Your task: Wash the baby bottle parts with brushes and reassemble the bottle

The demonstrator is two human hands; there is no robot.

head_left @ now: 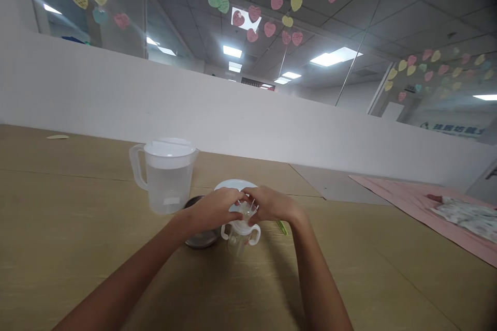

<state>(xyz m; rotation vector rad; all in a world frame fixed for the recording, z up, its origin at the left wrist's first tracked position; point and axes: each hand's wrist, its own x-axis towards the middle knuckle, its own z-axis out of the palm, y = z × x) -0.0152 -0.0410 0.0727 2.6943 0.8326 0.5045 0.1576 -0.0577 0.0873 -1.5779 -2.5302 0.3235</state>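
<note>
A clear baby bottle (237, 245) with two white side handles stands in front of me, in the middle of the view. My left hand (218, 208) curls its fingers around the left of the bottle's top. From the right, my right hand (271, 204) closes on the same clear cap (247, 209), which sits over the white collar. My fingers partly cover the cap, so I cannot tell whether it is seated or loose. Behind my hands lies a pale plate (234, 184), and a dark round metal dish (202, 239) is beside the bottle, half hidden by my left wrist.
A lidded plastic pitcher (169, 178) with clear liquid stands to the left. A green handle end (282, 227) sticks out near my right wrist. At the far right a pink cloth (404, 201) bears a patterned fabric item (468, 217). A low white wall (240, 121) bounds the table's back.
</note>
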